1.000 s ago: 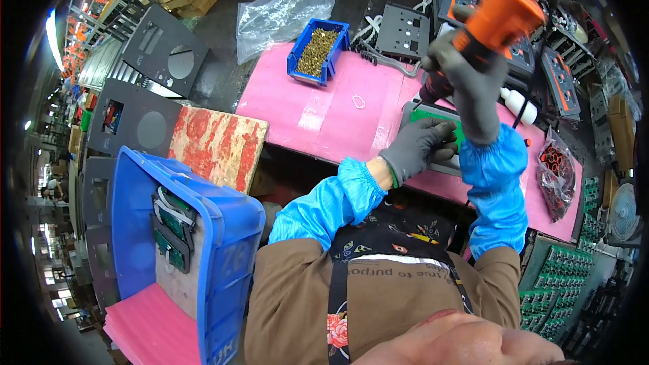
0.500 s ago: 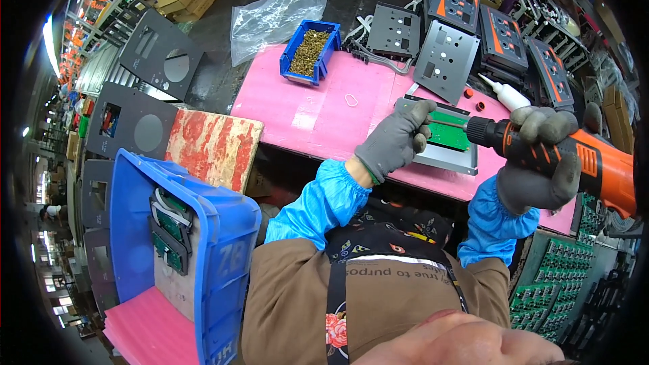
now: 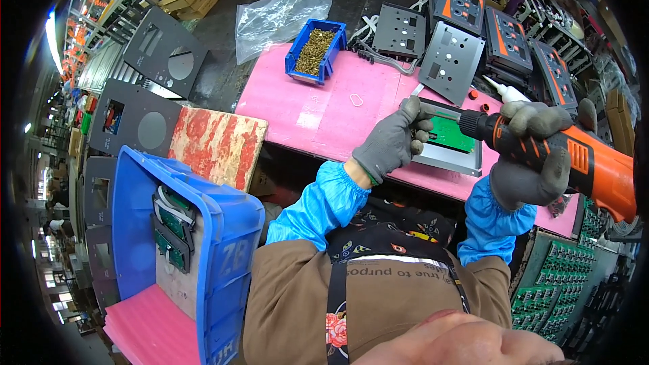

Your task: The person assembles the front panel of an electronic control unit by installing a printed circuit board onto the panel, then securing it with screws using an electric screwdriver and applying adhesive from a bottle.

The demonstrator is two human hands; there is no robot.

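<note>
My right hand (image 3: 520,179), in a grey glove, grips an orange and black power screwdriver (image 3: 593,165). Its black chuck points left, above a green circuit board (image 3: 451,136). The board lies inside a shallow grey metal panel (image 3: 451,162) with raised edges, on the pink mat (image 3: 318,115). My left hand (image 3: 389,142), also gloved, is closed at the screwdriver's bit, over the panel's left side. Its fingers are pinched together; what they hold is too small to make out. A blue bin (image 3: 327,69) of brass-coloured screws (image 3: 312,53) sits farther back on the mat.
Grey and orange control panels (image 3: 507,40) are stacked at the back right, beside a white squeeze bottle (image 3: 508,92). A large blue crate (image 3: 233,230) stands at my left, near a worn red board (image 3: 213,142). Many green circuit boards (image 3: 564,263) lie at lower right.
The view has shifted slightly. My right hand and the screwdriver have moved a little left, bringing the chuck closer to my left hand's fingers, which stay pinched at the bit.
</note>
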